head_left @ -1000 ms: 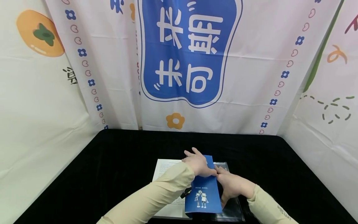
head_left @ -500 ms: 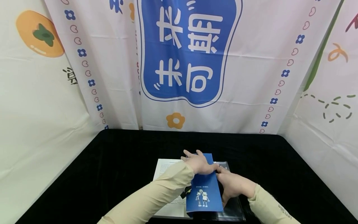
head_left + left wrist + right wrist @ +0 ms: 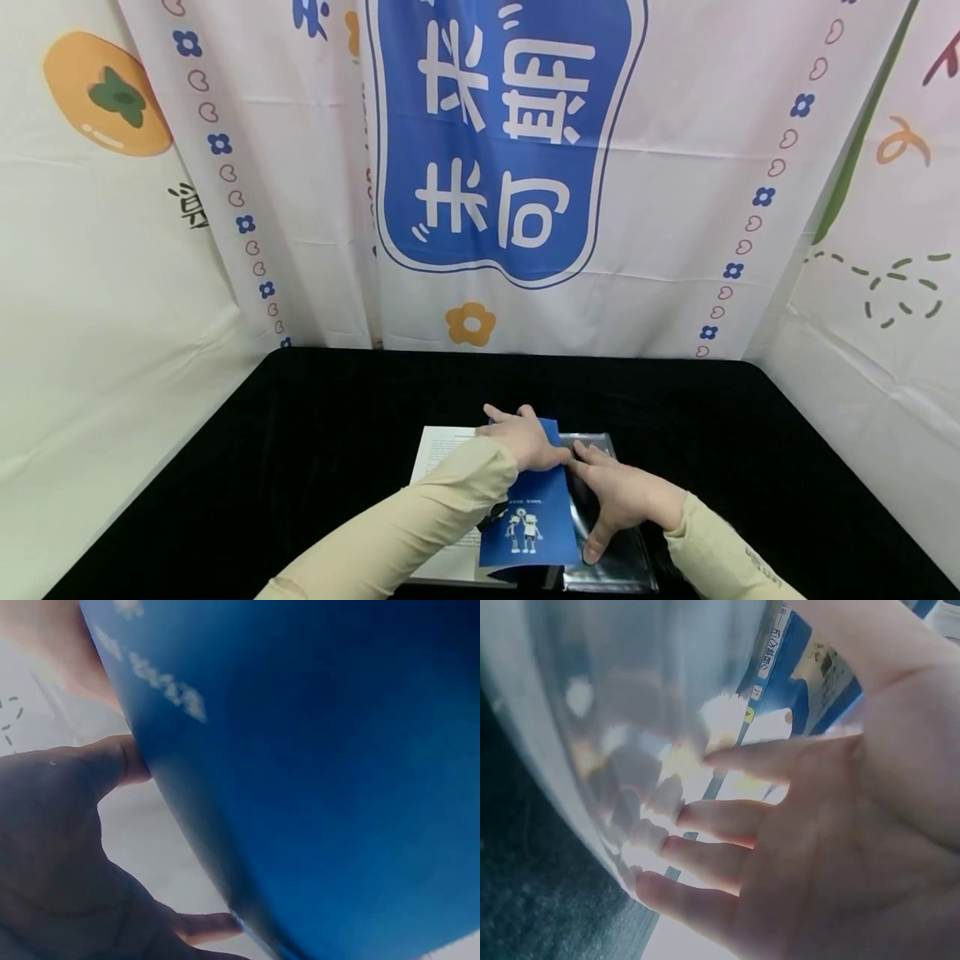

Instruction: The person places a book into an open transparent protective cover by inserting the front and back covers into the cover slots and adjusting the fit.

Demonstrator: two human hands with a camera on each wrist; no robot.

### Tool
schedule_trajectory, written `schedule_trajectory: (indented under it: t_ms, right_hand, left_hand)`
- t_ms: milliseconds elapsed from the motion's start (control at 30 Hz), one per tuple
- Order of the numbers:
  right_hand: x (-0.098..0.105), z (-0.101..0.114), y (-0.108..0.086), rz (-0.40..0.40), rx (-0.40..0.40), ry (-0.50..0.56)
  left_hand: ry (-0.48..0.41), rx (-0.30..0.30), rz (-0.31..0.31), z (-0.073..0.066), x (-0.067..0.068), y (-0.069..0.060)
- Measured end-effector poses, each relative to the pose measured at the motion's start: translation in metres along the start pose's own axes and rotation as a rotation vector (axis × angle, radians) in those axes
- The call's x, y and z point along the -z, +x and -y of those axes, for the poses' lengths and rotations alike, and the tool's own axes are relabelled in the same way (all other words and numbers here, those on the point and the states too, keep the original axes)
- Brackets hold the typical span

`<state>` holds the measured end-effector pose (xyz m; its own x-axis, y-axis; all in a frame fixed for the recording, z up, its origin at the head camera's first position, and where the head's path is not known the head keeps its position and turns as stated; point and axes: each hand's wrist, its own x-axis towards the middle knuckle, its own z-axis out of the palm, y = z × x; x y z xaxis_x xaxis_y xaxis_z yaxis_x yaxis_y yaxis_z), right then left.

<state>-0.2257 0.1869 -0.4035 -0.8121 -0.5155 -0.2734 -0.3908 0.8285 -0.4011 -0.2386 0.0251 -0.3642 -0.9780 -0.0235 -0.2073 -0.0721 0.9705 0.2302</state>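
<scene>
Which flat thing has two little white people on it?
The blue cover beneath the left hand: its figures set it apart from the white page, with printed lines, and the clear plastic.

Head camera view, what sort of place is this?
It looks like a small makeshift booth, perhaps curtained off indoors. Printed white fabric hangs behind and along both sides, with a big blue emblem at the back, and a black-covered table sits between.
</scene>
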Motion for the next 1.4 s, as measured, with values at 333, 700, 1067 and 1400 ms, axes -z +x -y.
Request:
schedule_trajectory:
  t_ms: [333, 700, 1067, 1400]
  right_hand:
    - [0.003, -0.001, 0.001, -0.010, -0.058, 0.027]
    - [0.004, 0.000, 0.002, -0.009, -0.043, 0.015]
    - [0.006, -0.001, 0.004, 0.028, -0.063, 0.024]
    - [0.006, -0.003, 0.000, 0.044, -0.045, 0.015]
  left_hand:
    - [0.128, 0.016, 0.022, 0.010, -0.001, 0.001]
    - [0.228, 0.055, 0.066, 0.001, -0.009, 0.000]
    - [0.276, 0.055, 0.149, -0.001, -0.010, -0.008]
    - [0.257, -0.085, 0.200, 0.015, -0.002, -0.012]
